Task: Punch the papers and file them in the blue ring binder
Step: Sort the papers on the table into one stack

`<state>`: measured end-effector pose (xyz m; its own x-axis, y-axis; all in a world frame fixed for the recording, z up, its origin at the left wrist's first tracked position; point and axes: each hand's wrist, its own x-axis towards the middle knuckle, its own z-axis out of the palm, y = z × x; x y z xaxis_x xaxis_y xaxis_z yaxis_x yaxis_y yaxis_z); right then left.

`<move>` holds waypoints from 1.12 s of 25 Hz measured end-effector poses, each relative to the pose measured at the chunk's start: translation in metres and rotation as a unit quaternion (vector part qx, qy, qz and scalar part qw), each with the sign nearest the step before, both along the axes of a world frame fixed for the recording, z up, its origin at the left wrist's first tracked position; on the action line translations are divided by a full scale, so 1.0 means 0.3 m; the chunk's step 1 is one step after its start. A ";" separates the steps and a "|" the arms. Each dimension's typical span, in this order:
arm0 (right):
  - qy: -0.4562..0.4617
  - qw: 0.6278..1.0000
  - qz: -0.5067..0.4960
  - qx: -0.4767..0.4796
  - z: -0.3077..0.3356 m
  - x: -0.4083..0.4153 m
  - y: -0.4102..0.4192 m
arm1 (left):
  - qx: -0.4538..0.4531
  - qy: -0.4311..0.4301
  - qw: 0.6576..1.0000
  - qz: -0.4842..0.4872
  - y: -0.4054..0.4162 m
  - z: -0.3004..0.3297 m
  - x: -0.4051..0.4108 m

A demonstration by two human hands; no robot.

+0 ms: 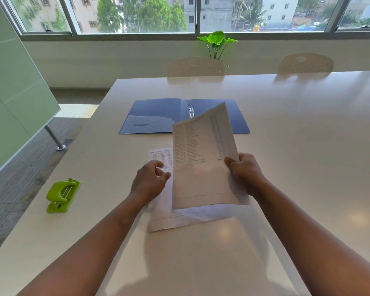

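My right hand (245, 173) pinches the right edge of a printed sheet (203, 159) and holds it tilted up above the table. Under it another printed sheet (179, 218) lies flat on the white table (297, 146). My left hand (151, 180) hovers just left of the raised sheet with loosely curled fingers, holding nothing. The blue ring binder (158, 115) lies open farther back, its metal rings (191, 111) showing at the spine. A green hole punch (62, 195) sits near the table's left edge.
Two white chairs (195, 67) (305, 64) stand at the far side of the table. A green plant (217, 42) rises behind them below the window. A frosted glass partition (15, 99) stands to the left, off the table.
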<state>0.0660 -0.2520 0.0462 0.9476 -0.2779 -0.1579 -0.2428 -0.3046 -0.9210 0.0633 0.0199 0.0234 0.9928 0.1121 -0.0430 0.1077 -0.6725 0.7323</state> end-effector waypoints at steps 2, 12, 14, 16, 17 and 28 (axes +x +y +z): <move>0.020 1.000 -0.006 0.013 -0.024 0.006 -0.010 | 0.117 -0.026 0.992 0.037 0.035 -0.019 0.006; 0.071 0.996 0.041 -0.027 -0.098 0.046 0.057 | -0.141 0.092 0.979 0.119 0.068 0.048 0.039; 0.071 0.994 0.055 -0.058 -0.106 0.050 0.058 | -0.138 0.105 0.979 0.108 0.068 0.060 0.040; 0.071 0.993 0.060 -0.075 -0.112 0.053 0.058 | -0.164 0.127 0.972 0.109 0.069 0.069 0.050; 0.069 0.992 0.062 -0.081 -0.113 0.054 0.057 | -0.184 0.136 0.967 0.116 0.073 0.069 0.060; 0.066 0.991 0.065 -0.091 -0.115 0.050 0.055 | -0.244 0.191 0.944 0.114 0.046 0.122 0.069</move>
